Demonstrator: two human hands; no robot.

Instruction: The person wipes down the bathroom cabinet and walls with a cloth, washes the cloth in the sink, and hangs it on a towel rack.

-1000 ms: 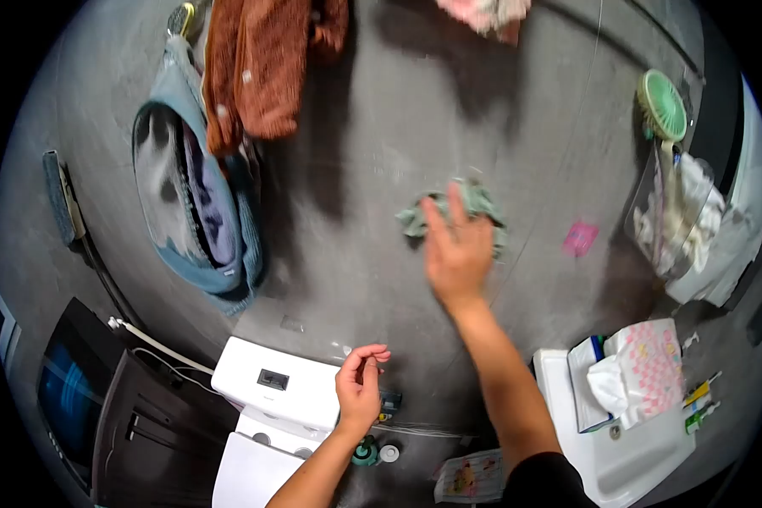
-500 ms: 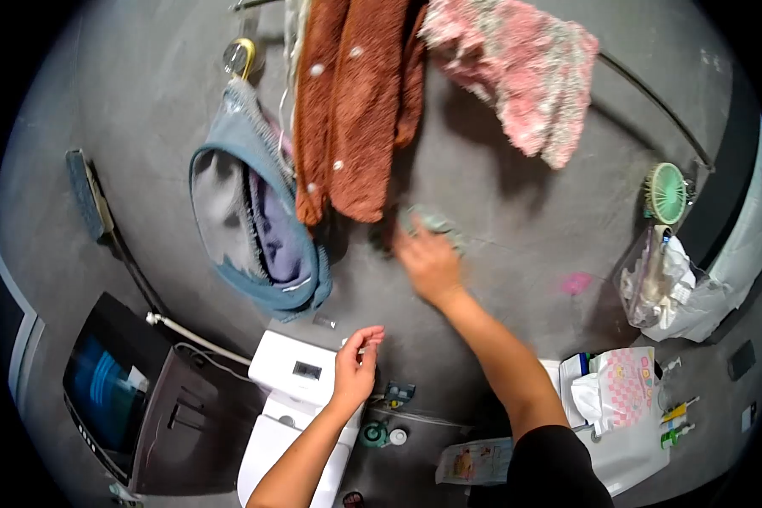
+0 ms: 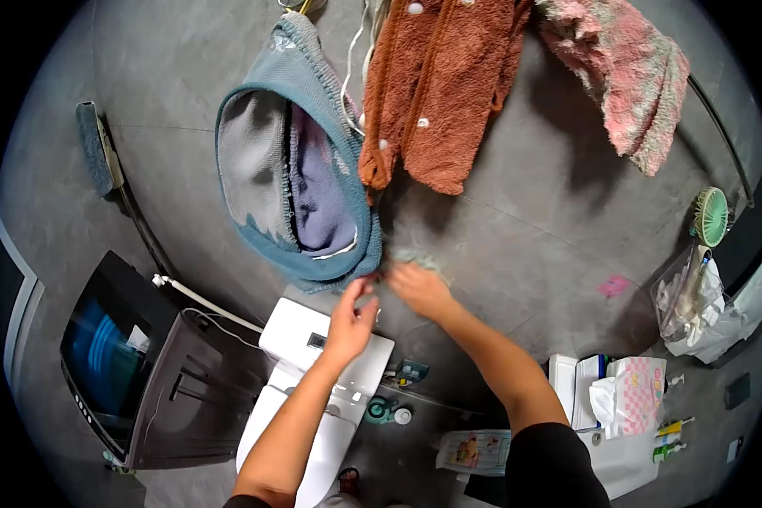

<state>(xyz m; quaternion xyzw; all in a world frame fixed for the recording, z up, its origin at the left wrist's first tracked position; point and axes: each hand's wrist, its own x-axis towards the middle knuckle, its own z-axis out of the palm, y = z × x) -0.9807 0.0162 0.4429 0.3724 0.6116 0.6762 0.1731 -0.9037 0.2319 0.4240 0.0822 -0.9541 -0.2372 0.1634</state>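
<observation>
My right hand (image 3: 422, 290) presses a pale green cloth (image 3: 425, 256) against the grey wall, below a brown fleece towel (image 3: 436, 110). The cloth is blurred and partly covered by the fingers. Lower left of it, my left hand (image 3: 350, 323) is raised with its fingers loosely bent and apart, holding nothing. Its fingertips are close to the bottom rim of a hanging blue knit bag (image 3: 267, 254) with purple fabric inside; whether they touch it I cannot tell. Under my left hand stands the white toilet tank (image 3: 292, 334).
A top-loading washing machine (image 3: 203, 398) stands left. A pink fluffy towel (image 3: 631, 85) hangs from a rail (image 3: 720, 123) at upper right. To the right are a green fan (image 3: 712, 217), plastic bags (image 3: 694, 305) and a white sink (image 3: 622, 461) with a tissue pack (image 3: 635, 394).
My right hand and the cloth have moved down the wall, closer to my left hand. My left hand has risen toward the blue bag. The view has shifted left.
</observation>
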